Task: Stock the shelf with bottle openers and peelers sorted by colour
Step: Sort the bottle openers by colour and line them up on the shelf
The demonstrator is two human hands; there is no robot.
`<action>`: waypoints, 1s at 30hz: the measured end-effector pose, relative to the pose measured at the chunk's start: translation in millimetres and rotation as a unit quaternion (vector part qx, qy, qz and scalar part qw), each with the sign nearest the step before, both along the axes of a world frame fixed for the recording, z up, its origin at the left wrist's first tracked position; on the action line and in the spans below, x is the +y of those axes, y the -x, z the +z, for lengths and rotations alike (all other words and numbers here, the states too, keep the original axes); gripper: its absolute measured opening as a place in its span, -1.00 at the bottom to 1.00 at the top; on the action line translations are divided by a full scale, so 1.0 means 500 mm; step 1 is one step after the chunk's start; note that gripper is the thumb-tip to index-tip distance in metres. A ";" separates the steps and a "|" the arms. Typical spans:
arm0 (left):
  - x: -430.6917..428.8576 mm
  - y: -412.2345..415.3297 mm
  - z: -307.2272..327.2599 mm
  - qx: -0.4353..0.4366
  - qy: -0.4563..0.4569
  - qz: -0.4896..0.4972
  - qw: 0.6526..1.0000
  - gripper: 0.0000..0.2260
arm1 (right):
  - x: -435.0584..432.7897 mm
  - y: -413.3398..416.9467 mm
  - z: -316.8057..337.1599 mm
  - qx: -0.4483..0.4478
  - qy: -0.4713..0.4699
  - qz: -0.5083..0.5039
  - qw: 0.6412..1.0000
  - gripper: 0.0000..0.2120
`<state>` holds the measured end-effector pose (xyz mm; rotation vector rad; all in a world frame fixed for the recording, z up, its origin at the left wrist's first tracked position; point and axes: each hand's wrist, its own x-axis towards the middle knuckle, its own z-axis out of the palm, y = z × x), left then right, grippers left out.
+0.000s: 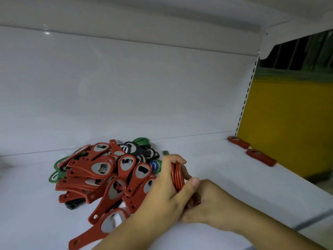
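On the white shelf [216,159], at the left, the mixed pile [100,174] of red, green, black and blue openers lies loose, with long red handles reaching toward the front edge. Just right of it, the left hand [162,188] clamps a stack [177,177] of red openers on edge between fingers and thumb. The right hand [210,204] wraps the handle ends below, its fingers mostly hidden. Only squeeze holds the stack, so a slackened thumb could let the thin openers fan out and drop back into the pile, undoing the sort. The left forearm hangs over the pile's nearest handles and could sweep one off the shelf. At the far right, two red openers [260,157] lie near the open shelf end, and a careless set-down there could nudge them over.
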<state>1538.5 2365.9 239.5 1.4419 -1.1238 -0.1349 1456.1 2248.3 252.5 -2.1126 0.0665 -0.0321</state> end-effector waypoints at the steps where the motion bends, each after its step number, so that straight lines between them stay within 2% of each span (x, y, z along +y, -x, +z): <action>1: -0.001 0.003 -0.001 -0.008 -0.009 -0.009 1.000 -0.74 | -0.002 0.006 -0.007 -0.014 -0.003 -0.015 1.000 -0.89; 5: 0.006 0.013 0.004 -0.066 -0.069 -0.055 0.994 -0.69 | -0.020 0.040 -0.009 -0.022 0.017 -0.049 0.998 -0.79; 8: 0.007 0.028 0.006 -0.081 -0.130 -0.101 0.983 -0.48 | -0.055 0.068 -0.023 0.005 0.054 -0.074 0.996 -0.68; 11: -0.001 0.048 0.010 -0.073 -0.135 -0.112 0.982 -0.37 | -0.077 0.089 -0.047 0.029 0.082 -0.087 0.992 -0.70; 15: -0.006 0.053 0.004 -0.044 -0.113 -0.107 0.987 -0.40 | -0.077 0.098 -0.071 0.012 0.088 -0.099 0.991 -0.70; 21: -0.004 0.058 0.003 -0.023 -0.091 -0.102 0.990 -0.55 | -0.076 0.106 -0.068 0.000 0.070 -0.097 0.993 -0.61; 25: -0.003 0.058 0.004 0.077 -0.041 -0.136 0.987 -0.61 | -0.082 0.119 -0.046 -0.001 0.046 -0.091 0.995 -0.68; 27: -0.005 0.055 0.001 0.115 -0.034 -0.146 0.982 -0.50 | -0.084 0.126 -0.034 0.008 0.052 -0.094 0.994 -0.63; 30: -0.009 0.036 -0.015 0.135 -0.087 -0.160 0.974 -0.18 | -0.108 0.141 -0.008 0.049 0.064 -0.122 0.989 -0.58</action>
